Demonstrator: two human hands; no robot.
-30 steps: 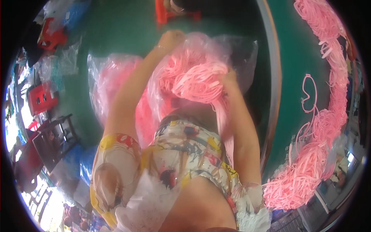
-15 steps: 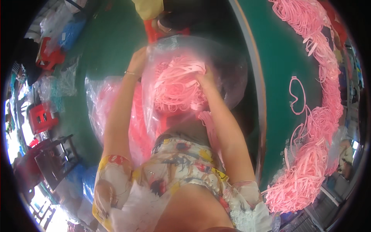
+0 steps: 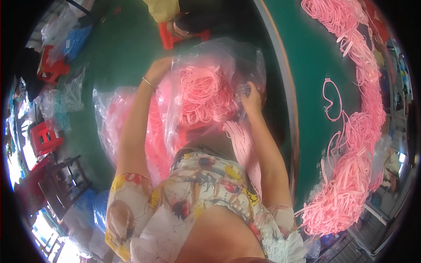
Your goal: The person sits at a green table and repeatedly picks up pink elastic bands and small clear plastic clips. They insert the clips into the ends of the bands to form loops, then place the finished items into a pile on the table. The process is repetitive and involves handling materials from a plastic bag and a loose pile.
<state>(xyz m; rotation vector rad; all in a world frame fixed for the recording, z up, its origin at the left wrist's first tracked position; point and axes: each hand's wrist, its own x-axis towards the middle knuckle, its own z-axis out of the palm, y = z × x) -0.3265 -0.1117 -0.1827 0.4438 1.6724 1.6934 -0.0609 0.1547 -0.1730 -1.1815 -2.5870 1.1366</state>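
Observation:
A large clear plastic bag (image 3: 243, 50) is spread open in front of my lap. Inside it lies a thick heap of thin pink straps (image 3: 204, 94), looped and bundled. My left hand (image 3: 160, 69) grips the bag's left rim, its fingertips partly hidden by the film. At the right side, my right hand (image 3: 252, 100) is closed on a gathered fold of the same bag, apart from the straps. Another bundle of pink straps (image 3: 239, 140) hangs over my lap beside my right forearm. To the left stands a second clear bag (image 3: 105, 109) with pink contents.
On the right, a green table (image 3: 313, 105) with a pale edge carries a long pile of pink straps (image 3: 342, 197) and one looped strap (image 3: 324, 94). Red stools (image 3: 44, 138) stand on the green floor at left. A person in dark clothing (image 3: 201, 19) sits beyond the bag.
My right hand has left the pink straps and moved right to the bag's side, taking hold of the plastic. The straps now sit lower inside the bag. My left hand stays at the rim.

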